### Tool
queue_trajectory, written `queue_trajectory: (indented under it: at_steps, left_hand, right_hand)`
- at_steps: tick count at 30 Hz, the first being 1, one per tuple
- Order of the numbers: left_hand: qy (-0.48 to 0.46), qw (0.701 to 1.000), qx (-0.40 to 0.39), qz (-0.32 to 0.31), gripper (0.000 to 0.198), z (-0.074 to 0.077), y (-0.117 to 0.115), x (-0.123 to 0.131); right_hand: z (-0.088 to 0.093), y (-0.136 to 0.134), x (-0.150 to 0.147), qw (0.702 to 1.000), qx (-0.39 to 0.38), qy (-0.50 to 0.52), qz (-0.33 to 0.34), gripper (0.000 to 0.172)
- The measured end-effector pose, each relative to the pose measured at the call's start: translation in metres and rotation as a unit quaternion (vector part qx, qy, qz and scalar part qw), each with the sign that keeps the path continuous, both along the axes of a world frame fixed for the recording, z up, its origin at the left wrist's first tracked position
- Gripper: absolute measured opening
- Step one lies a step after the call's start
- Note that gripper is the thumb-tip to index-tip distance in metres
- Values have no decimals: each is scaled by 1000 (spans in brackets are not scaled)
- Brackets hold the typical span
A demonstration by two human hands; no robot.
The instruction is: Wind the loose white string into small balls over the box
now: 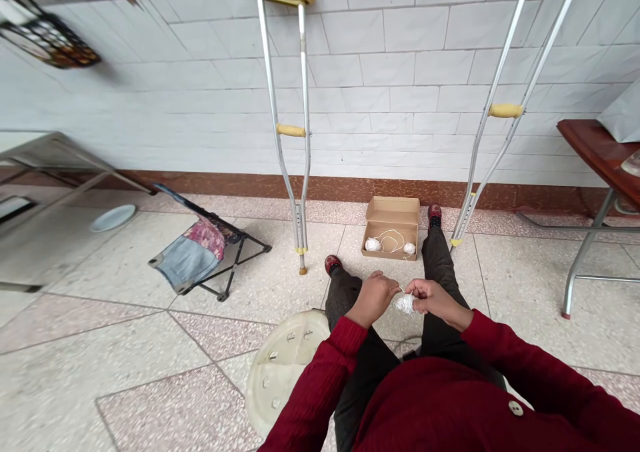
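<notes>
Between my knees my right hand (431, 299) grips a small ball of white yarn (405, 304) with its fingers and thumb. My left hand (376, 297) is closed just to the left, pinching what looks like a strand that runs to the ball; the fingertips are partly hidden. On the floor ahead, an open cardboard box (393, 211) holds a larger white yarn ball (373, 244) at its left and a smaller white yarn ball (409, 248) at its right. A loose cream strand (393, 233) curves between them.
Two crutches, a left one (291, 131) and a right one (506, 111), lean against the tiled wall. A folding stool (187, 255) stands left, a round plastic stool (267, 372) beside my left leg. A brown table (600, 159) is at right, a white plate (113, 218) far left.
</notes>
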State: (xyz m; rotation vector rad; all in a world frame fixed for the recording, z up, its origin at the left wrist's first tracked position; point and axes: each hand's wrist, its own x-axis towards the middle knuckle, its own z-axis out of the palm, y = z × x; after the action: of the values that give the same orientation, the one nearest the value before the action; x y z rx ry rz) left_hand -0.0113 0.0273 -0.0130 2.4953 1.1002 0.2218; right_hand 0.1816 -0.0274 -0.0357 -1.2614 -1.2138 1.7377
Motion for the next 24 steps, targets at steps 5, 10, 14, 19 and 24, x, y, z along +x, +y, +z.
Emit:
queue_trajectory:
  at_steps: [5,10,14,19,24]
  left_hand:
    - [44,997,66,-4,28,19,-2,7]
    - [6,997,59,43,31,17,-20,16]
    - [-36,995,-9,90,32,-1,-31,13]
    - [-72,987,-91,111,30,-23,-29,-3]
    - [-26,999,-35,28,27,-16,-11,-9]
  right_hand:
    - [-29,14,-6,997,18,-59,-46,24]
    - [-34,34,-12,981,-16,-14,-191,27]
    - [-13,39,-16,958,-89,156,-223,32]
    - [16,16,-18,965,-89,221,-106,31]
    - [3,-10,-18,999,10,47,15,25]
